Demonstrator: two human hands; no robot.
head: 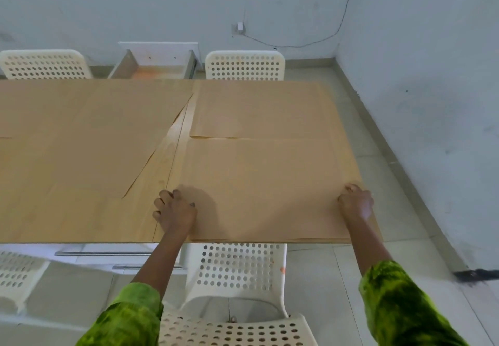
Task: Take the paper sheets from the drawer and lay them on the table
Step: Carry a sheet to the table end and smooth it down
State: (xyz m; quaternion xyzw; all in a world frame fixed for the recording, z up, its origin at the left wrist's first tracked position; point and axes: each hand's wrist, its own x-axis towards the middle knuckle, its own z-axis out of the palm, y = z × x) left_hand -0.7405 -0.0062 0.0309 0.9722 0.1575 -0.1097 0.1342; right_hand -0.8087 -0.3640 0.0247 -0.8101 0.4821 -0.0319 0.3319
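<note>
Here's the near sheet (264, 183), brown paper lying flat on the right-hand end of the table (172, 151), its near edge running right along the table's near edge. This is thin, light, floppy stuff: it'll sag if lifted from one point, slide easily on the smooth wood, and crease or tear if it's yanked. The two near corners look like the sensible place to hold it, and that's exactly where the hands are. The left hand (175, 210) sits at the near-left corner, fingers curled, thumb on top of the paper, apparently pinching the edge. The right hand (356, 202) is at the right edge near the corner, fingers curled over it in what looks like the same pinch. The sheet sits square to the table, and its long axis seems to run left to right, parallel to the near edge, though the wide lens makes that hard to swear to. Just beyond it, the far sheet (256, 108) lies edge to edge with it, one corner lifting slightly. A larger left sheet (81, 135) covers the other half at a slant, with a strip of bare wood between. Past the table, the drawer (159, 51) stands pulled out between two white perforated chairs (244, 65).
</note>
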